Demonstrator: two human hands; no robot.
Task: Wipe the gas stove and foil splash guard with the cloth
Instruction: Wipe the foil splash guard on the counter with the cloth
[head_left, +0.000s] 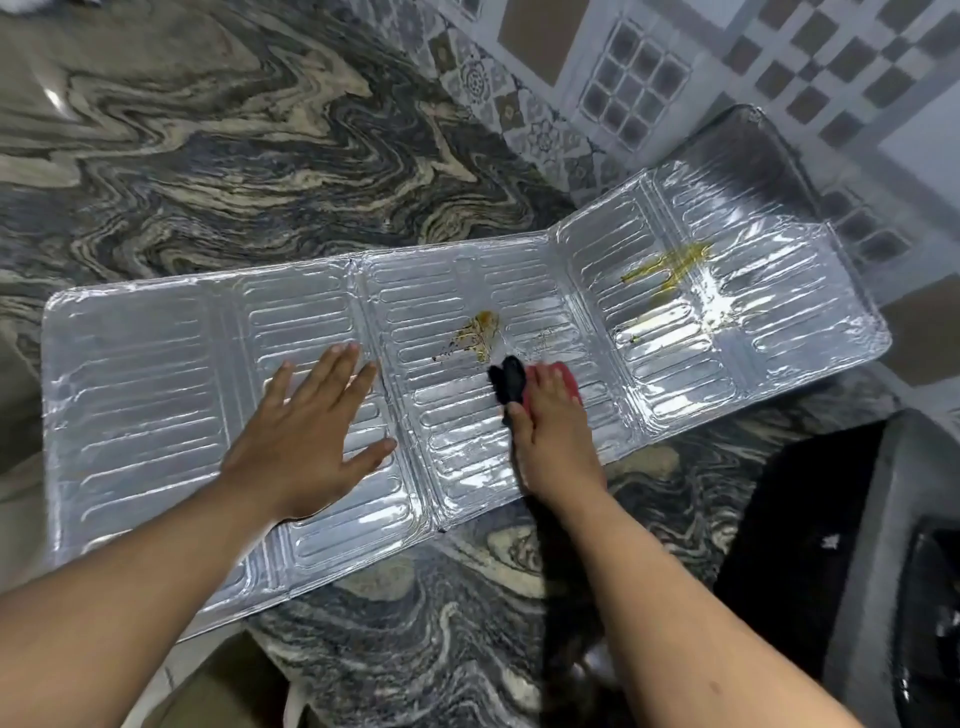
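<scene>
The silver foil splash guard (156, 374) lies unfolded flat across the marbled counter, its right panel tilted up against the wall. A yellow-brown stain (480, 332) marks the middle panel and a yellow streak (670, 265) the right panel. My left hand (306, 436) presses flat on the foil with fingers spread. My right hand (550, 426) grips a red and black cloth (511, 382) against the middle panel, just below the brown stain. The black gas stove (841, 545) shows partly at the lower right.
The grey and beige marbled counter (234, 156) stretches behind and in front of the guard. Patterned wall tiles (649, 78) rise at the back right. The counter's front edge drops off at the lower left.
</scene>
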